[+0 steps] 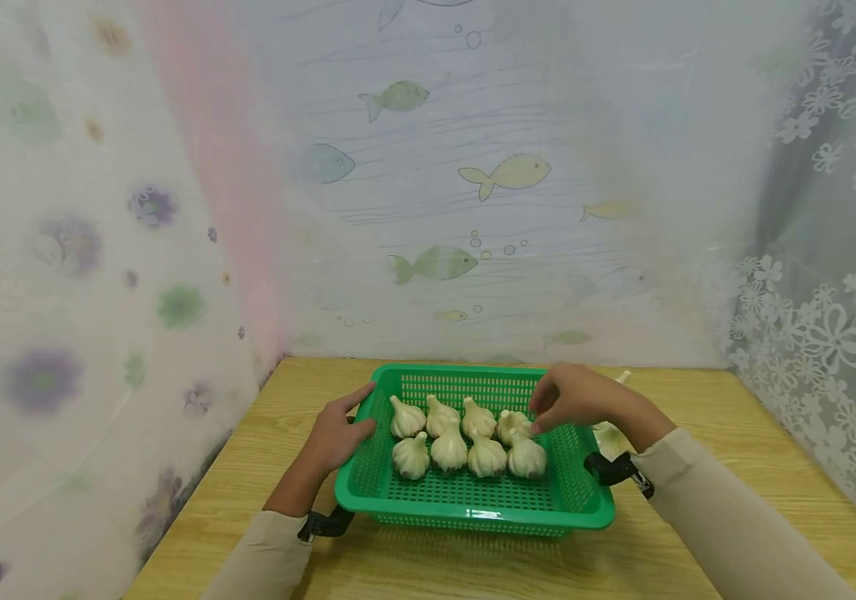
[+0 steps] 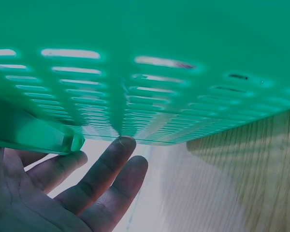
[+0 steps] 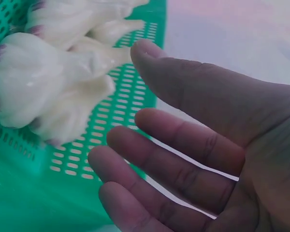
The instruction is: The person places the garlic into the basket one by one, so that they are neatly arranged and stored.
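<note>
A green plastic basket [image 1: 473, 515] with slotted walls stands on the table, several white garlic bulbs [image 1: 448, 450] set in two rows inside it. My left hand [image 1: 333, 433] holds the basket's left rim, thumb over the top. The left wrist view shows the fingers [image 2: 104, 169] of that hand spread below the rim, against the slotted wall. Over the basket's right side hovers my right hand [image 1: 573, 396], fingers bent downward beside the rightmost bulbs. In the right wrist view nothing lies between its thumb and loosely spread fingers, and garlic bulbs [image 3: 29, 79] sit beyond them.
More garlic [image 1: 611, 439] lies on the wooden table [image 1: 698, 417] to the right of the basket, partly hidden by my right forearm. Printed curtains [image 1: 428, 208] enclose the table at the back and both sides.
</note>
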`<state>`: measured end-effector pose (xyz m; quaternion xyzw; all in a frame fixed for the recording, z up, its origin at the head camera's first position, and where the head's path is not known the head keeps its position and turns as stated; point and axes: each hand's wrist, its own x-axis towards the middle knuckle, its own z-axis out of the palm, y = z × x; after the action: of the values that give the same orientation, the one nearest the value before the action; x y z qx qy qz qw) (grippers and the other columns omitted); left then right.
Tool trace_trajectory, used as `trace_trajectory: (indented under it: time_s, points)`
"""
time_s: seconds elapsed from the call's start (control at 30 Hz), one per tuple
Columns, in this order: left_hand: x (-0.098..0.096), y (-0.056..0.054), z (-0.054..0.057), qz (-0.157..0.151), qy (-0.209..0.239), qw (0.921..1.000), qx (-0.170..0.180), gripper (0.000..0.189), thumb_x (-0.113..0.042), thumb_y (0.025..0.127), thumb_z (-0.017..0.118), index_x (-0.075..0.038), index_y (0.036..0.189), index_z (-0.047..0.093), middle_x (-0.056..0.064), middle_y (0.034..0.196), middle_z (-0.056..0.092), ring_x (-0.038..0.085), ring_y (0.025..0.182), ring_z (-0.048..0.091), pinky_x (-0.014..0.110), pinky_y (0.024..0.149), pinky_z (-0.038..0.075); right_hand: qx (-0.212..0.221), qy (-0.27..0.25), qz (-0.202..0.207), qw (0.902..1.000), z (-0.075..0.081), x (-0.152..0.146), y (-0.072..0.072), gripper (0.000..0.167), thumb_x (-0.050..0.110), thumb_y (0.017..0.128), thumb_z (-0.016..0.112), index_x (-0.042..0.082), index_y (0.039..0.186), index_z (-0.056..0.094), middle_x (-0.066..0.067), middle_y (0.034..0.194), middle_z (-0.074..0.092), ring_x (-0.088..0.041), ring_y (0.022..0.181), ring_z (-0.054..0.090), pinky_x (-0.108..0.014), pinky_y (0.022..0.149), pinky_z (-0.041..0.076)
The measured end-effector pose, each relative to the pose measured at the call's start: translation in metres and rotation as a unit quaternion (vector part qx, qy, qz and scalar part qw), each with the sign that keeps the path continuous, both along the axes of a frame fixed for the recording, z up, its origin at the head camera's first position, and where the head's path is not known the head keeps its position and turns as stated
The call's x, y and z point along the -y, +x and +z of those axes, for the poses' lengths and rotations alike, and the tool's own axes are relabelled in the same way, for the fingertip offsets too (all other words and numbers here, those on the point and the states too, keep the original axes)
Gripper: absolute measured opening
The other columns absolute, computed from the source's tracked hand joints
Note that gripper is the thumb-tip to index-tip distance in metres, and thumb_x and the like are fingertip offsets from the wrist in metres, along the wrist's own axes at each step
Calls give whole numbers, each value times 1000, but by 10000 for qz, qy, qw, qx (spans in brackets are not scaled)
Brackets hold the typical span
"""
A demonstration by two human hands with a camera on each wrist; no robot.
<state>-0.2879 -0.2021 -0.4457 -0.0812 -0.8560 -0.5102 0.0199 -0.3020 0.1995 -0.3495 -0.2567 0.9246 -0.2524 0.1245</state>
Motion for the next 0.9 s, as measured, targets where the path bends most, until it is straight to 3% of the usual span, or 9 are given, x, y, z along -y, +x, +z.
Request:
trace_trajectory:
  time_s: [0.3, 0.57, 0.67, 0.9]
  points:
    - [-2, 2, 2, -12, -38, 10000, 22, 68, -11, 96, 56, -21, 162, 40, 17, 166, 34, 40, 117, 69, 37, 61, 52, -318, -852, -198, 9957, 5, -29, 6, 36, 35, 89, 82, 12, 116, 77, -6, 115, 75, -29, 107, 71, -43, 87, 59]
    - [-2, 2, 2, -6, -60, 10000, 28, 68, -12, 96, 56, -21, 162, 40, 17, 167, 34, 43, 121, 67, 36, 61, 52, -648, -1839, -664, 9786, -5, -58, 16, 45, 35, 94, 77, 12, 132, 70, -14, 133, 68, -35, 118, 68, -41, 88, 60]
    - [-3, 2, 2, -7, -63, 10000, 24, 68, -12, 96, 56, -21, 162, 40, 17, 167, 33, 46, 123, 65, 37, 62, 52, -881, -2144, -965, 9680, -12, -68, 21, 44, 36, 95, 75, 16, 134, 69, -11, 135, 67, -29, 119, 68, -37, 86, 60]
    - [-1, 2, 2, 12, -87, 10000, 33, 68, -12, 97, 56, -22, 162, 40, 17, 167, 33, 46, 124, 64, 36, 63, 52, -1322, -2806, -1462, 9394, -35, -85, 28, 44, 30, 98, 72, 17, 140, 66, -1, 134, 66, 2, 108, 68, -26, 86, 59]
